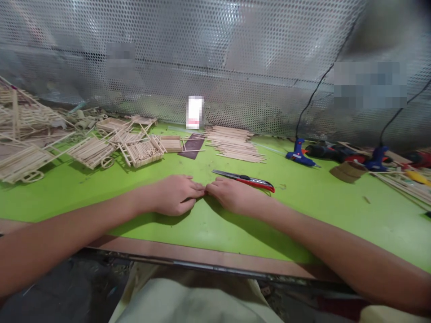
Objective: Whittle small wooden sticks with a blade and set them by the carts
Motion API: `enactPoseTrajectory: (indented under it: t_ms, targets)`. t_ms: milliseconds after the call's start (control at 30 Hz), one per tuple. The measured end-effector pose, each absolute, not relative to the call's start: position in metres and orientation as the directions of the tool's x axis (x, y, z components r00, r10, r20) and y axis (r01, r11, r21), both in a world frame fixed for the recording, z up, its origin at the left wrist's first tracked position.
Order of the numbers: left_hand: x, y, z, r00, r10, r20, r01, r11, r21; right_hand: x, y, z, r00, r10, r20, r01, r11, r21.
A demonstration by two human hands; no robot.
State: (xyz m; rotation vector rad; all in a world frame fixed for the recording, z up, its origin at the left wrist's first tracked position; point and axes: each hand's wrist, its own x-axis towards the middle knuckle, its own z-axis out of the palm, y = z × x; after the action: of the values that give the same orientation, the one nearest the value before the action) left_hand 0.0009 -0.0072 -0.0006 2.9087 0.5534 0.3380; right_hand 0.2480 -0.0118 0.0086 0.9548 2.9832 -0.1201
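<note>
My left hand rests on the green tabletop, its fingers stretched forward and the thumb a little apart. Its fingertips meet those of my right hand at the middle of the table. The right fingers are curled and pressed together; whatever they may pinch is hidden or too small to name. Just beyond the right hand lies a red and black utility knife with its blade out to the left, apart from the fingers. Farther back is a row of thin wooden sticks.
Small wooden stick carts crowd the back left, near a dark rectangular piece. Two blue glue guns, one nearer and one farther right, have hanging cords. A brown round wooden piece stands between them. Perforated metal sheeting closes the back.
</note>
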Motion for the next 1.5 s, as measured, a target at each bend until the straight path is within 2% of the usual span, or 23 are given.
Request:
enactPoseTrajectory:
  t_ms: [200, 467, 833, 1200, 1333, 1500]
  targets:
    - [0.006, -0.006, -0.004, 0.911, 0.363, 0.195, 0.345, -0.931, 0.119, 0.249, -0.009, 0.008, -0.828, 0.557, -0.068, 0.558, 0.83, 0.01]
    - [0.002, 0.006, -0.015, 0.859, 0.4, 0.32, 0.375, -0.917, 0.139, 0.26, -0.007, 0.008, -0.786, 0.618, -0.02, 0.619, 0.786, 0.002]
    - [-0.016, 0.018, 0.001, 0.849, 0.473, 0.238, 0.442, -0.88, 0.17, 0.261, -0.007, 0.001, -0.763, 0.643, 0.063, 0.642, 0.766, -0.031]
    - [-0.028, 0.023, 0.005, 0.811, 0.57, 0.13, 0.543, -0.817, 0.196, 0.261, -0.006, 0.002, -0.759, 0.649, 0.059, 0.649, 0.761, -0.023]
    - [-0.023, 0.019, -0.005, 0.796, 0.585, 0.155, 0.578, -0.811, 0.088, 0.261, -0.006, 0.003, -0.755, 0.654, 0.054, 0.655, 0.756, -0.002]
    - [-0.016, 0.013, -0.014, 0.839, 0.505, 0.206, 0.525, -0.85, -0.054, 0.26, -0.007, 0.005, -0.746, 0.665, 0.039, 0.666, 0.746, 0.013]
